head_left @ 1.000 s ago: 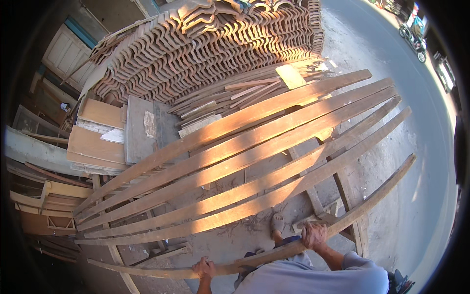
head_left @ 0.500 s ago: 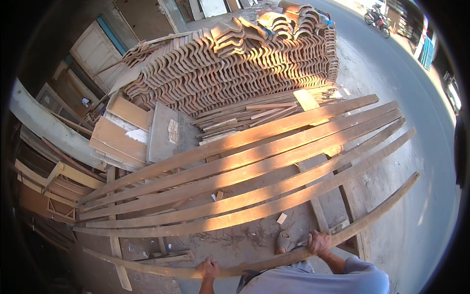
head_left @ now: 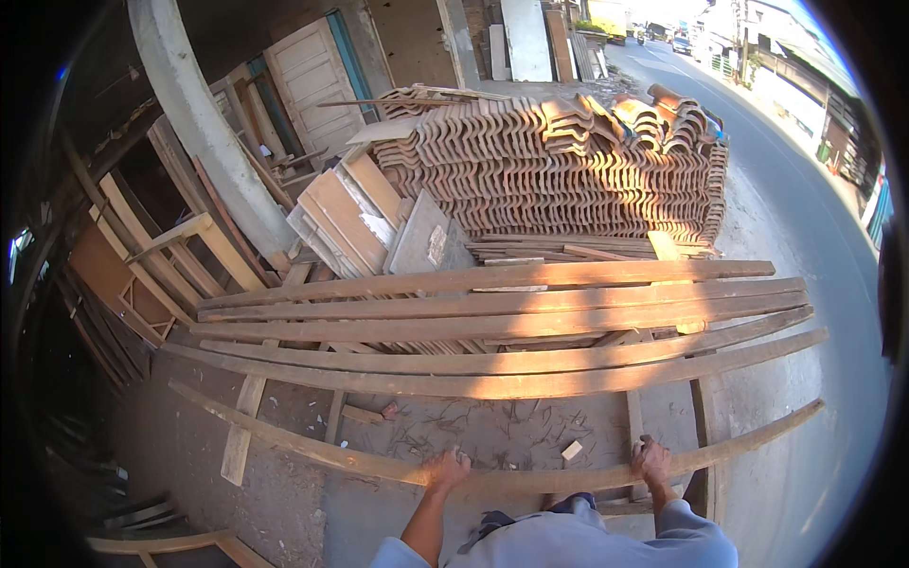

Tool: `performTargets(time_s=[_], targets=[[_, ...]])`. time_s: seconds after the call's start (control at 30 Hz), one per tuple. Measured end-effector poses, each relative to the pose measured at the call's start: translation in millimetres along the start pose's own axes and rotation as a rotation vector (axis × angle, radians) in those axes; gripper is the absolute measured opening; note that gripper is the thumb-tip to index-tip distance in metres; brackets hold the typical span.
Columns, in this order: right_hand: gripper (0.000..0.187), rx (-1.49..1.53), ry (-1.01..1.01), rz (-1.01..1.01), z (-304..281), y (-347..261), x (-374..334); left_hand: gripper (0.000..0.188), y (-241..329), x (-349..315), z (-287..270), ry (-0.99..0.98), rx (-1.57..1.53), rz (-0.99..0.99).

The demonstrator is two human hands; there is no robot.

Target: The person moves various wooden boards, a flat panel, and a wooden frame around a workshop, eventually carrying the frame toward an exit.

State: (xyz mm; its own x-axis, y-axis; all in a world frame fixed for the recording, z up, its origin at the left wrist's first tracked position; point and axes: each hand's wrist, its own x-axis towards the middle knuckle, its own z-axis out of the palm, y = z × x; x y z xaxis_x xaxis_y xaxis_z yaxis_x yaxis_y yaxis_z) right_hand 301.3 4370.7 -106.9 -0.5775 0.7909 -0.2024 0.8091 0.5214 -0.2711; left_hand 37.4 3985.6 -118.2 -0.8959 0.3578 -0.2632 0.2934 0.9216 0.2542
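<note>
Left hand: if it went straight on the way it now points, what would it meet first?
The left hand would probably meet the next long wooden beam ahead, though depth is unclear.

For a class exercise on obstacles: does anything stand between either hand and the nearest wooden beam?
Nothing visible does: the left hand and the right hand both grip the nearest wooden beam directly.
</note>
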Motion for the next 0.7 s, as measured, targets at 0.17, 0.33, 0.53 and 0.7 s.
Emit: performTargets(time_s=[0.17,0.33,0.53,0.7], targets=[[0.037,0.131,0.093,-0.035,11,-71,-26,0.052,-14,-28,-5,0.272,0.018,0.133],[0.041,0.066,0.043,-0.465,49,-195,-98,0.058,-43,-83,13,0.481,-0.035,0.343],[0.045,-0.055,-0.035,-0.522,123,-235,-122,0.055,-93,-203,-19,-0.150,-0.113,0.059],[0.043,-0.158,-0.065,-0.543,81,-274,-173,0.049,-255,-355,186,-0.360,-0.656,-0.705]])
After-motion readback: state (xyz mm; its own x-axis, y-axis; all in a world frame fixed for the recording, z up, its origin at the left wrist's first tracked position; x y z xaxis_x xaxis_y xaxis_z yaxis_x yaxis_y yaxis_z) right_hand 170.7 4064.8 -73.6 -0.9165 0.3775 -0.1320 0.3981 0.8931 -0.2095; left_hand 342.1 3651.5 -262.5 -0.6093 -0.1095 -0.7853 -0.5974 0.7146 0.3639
